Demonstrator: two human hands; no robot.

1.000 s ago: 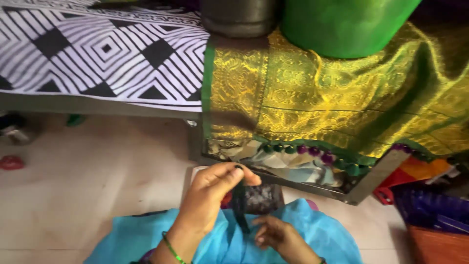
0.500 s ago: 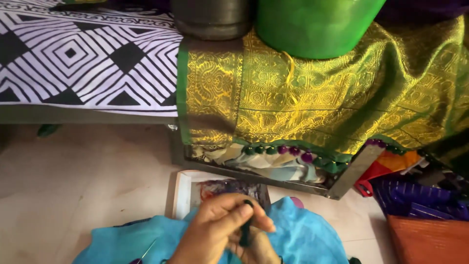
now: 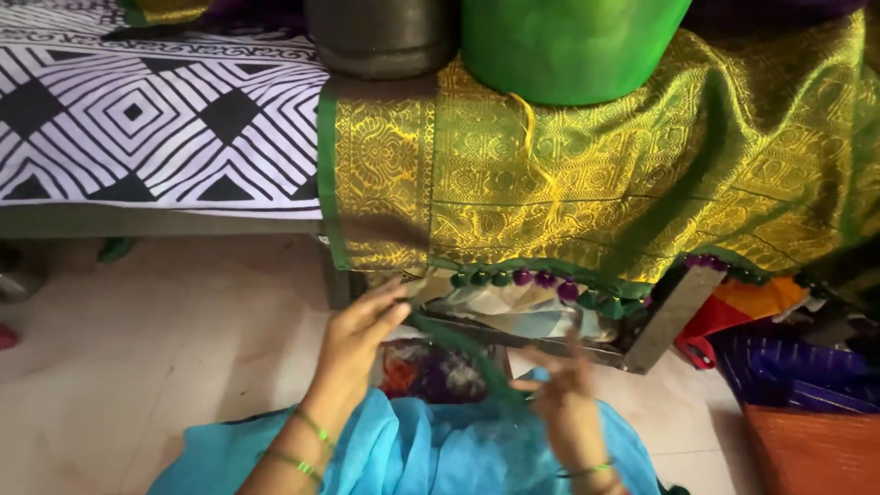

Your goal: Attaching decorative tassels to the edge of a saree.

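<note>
I see both hands low in the frame, over a lap covered in thin turquoise cloth (image 3: 412,454). The left hand (image 3: 362,335), at lower centre-left, has its fingers stretched almost flat, and its fingertips pinch one end of a dark green thread (image 3: 458,344). That thread runs in a blurred arc down and right to the right hand (image 3: 564,403), at lower centre, whose thumb and forefinger nip it while the other fingers fan loosely upward. Both wrists carry slim green bangles.

Just beyond the thread, on the pale tiled floor (image 3: 165,367), lies a flat printed piece in dark red and black (image 3: 435,371); I cannot tell what it is.

Across the upper right hangs a glossy gold brocade fabric (image 3: 568,202) with a woven scroll pattern and a green border, its lower edge strung with round green and purple tassel balls (image 3: 541,280). A smooth green drum-shaped container (image 3: 568,46) and a dull dark metal pot (image 3: 380,37) stand on top of it. At upper left spreads a black-and-white sheet of nested diamonds (image 3: 137,110).
</note>
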